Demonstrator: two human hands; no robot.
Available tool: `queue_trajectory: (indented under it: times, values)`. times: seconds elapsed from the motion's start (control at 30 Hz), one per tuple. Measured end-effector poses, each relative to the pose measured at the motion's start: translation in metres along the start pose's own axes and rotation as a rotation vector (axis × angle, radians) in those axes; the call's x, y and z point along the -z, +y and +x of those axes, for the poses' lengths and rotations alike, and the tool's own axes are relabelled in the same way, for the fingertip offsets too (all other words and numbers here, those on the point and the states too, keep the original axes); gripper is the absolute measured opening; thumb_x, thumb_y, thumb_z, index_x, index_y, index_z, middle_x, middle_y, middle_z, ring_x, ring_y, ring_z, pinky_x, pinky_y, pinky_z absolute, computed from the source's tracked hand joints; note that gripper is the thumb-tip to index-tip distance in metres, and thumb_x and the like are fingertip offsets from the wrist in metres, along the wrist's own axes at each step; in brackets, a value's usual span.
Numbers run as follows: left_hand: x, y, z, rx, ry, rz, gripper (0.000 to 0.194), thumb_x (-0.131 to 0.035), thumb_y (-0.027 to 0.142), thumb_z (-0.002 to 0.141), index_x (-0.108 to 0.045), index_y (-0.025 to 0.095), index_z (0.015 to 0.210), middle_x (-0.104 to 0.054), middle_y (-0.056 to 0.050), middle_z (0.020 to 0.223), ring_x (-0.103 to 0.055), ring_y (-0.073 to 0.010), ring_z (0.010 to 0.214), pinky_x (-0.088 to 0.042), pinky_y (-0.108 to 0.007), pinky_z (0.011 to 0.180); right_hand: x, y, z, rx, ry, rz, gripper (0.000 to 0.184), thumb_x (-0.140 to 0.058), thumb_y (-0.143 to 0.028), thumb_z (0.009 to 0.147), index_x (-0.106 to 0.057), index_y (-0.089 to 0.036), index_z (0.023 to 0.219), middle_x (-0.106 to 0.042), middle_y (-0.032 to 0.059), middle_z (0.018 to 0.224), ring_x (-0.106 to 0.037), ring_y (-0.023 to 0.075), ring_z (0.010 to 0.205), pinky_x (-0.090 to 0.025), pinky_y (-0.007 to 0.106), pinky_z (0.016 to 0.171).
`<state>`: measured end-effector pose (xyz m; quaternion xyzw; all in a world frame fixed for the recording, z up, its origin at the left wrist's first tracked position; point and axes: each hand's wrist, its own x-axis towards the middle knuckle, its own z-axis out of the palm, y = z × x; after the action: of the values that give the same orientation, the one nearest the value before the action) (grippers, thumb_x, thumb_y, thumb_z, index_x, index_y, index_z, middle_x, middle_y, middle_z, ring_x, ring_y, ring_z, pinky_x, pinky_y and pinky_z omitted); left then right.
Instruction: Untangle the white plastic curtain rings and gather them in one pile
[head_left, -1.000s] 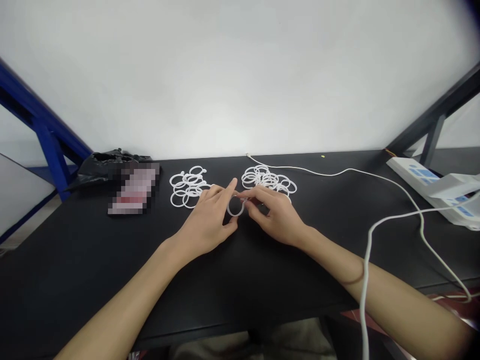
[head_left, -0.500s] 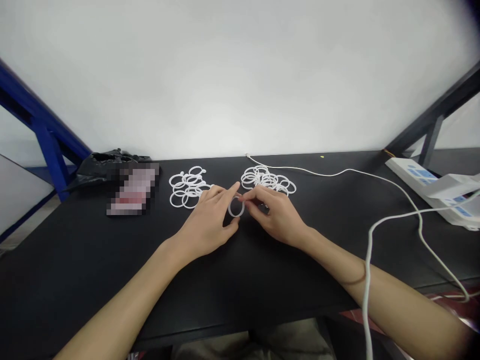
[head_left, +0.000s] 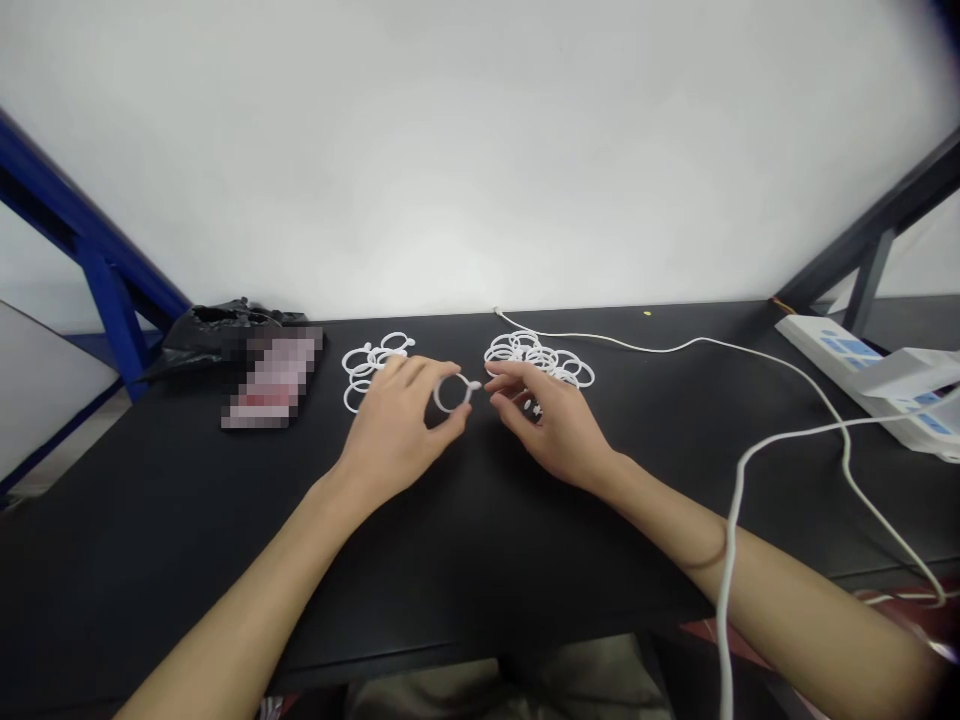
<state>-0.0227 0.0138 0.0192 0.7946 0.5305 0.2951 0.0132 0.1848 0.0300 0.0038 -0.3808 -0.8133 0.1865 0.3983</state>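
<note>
We see the left ring pile (head_left: pixel 375 362) just beyond our left hand (head_left: pixel 397 420); a low sweep of the knuckles could scatter it. That hand's grip holds a white ring (head_left: pixel 469 393) between thumb and fingers, over the desk (head_left: pixel 480 560); too light a pinch might drop it. Our right hand (head_left: pixel 551 420) has a narrow grip, fingertips slightly parted; closing carelessly, it could knock the small white pieces (head_left: pixel 527 405) near its palm.

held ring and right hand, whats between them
In the head view, the small knob on the ring juts toward the right hand; past it, a gap shows black tabletop.
</note>
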Motion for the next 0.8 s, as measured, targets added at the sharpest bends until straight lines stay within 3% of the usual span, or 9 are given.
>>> queue_trajectory:
  times: [0.1, 0.2, 0.3, 0.53, 0.8]
  values:
    - [0.012, -0.024, -0.003, 0.128, 0.090, 0.145, 0.032, -0.054, 0.037, 0.090, -0.061, 0.021, 0.117, -0.064, -0.009, 0.113, -0.051, -0.0304, 0.108, -0.045, -0.048, 0.096, 0.001, 0.003, 0.001, -0.044, 0.028, -0.063, 0.030, -0.056, -0.021, 0.092, -0.056, -0.023, 0.122, -0.069, 0.0039, 0.102, -0.066, 0.0168, 0.088, -0.055, 0.032, 0.078]
    - [0.020, -0.053, -0.008, 0.264, 0.062, 0.249, 0.039, -0.051, 0.044, 0.090, -0.062, 0.020, 0.119, -0.062, -0.014, 0.111, -0.049, -0.0372, 0.111, -0.044, -0.054, 0.094, 0.002, 0.005, 0.003, -0.041, 0.045, -0.130, 0.027, -0.056, -0.022, 0.092, -0.058, -0.023, 0.119, -0.068, 0.0049, 0.101, -0.063, 0.0204, 0.094, -0.053, 0.037, 0.083]
    - [0.021, -0.073, -0.012, 0.314, 0.051, 0.311, 0.037, -0.051, 0.045, 0.089, -0.062, 0.023, 0.117, -0.062, -0.015, 0.110, -0.050, -0.0407, 0.112, -0.044, -0.058, 0.091, 0.002, 0.007, 0.005, -0.006, 0.032, -0.214, 0.024, -0.056, -0.022, 0.092, -0.059, -0.023, 0.116, -0.067, 0.0061, 0.100, -0.060, 0.0238, 0.098, -0.050, 0.041, 0.088]
    - [0.019, -0.080, -0.014, 0.363, -0.013, 0.391, 0.043, -0.043, 0.044, 0.091, -0.063, 0.017, 0.119, -0.063, -0.023, 0.114, -0.050, -0.0472, 0.110, -0.045, -0.062, 0.083, 0.005, 0.019, 0.010, 0.009, 0.016, -0.479, 0.024, -0.053, -0.025, 0.094, -0.063, -0.017, 0.115, -0.063, 0.0132, 0.106, -0.053, 0.0295, 0.103, -0.049, 0.046, 0.091]
    - [0.017, -0.080, -0.014, 0.362, 0.004, 0.386, 0.042, -0.042, 0.038, 0.091, -0.062, 0.019, 0.124, -0.065, -0.020, 0.117, -0.052, -0.0455, 0.111, -0.046, -0.061, 0.085, 0.003, 0.031, 0.012, 0.110, 0.008, -0.636, 0.030, -0.053, -0.023, 0.093, -0.063, -0.014, 0.120, -0.061, 0.0168, 0.121, -0.048, 0.0328, 0.117, -0.045, 0.050, 0.099]
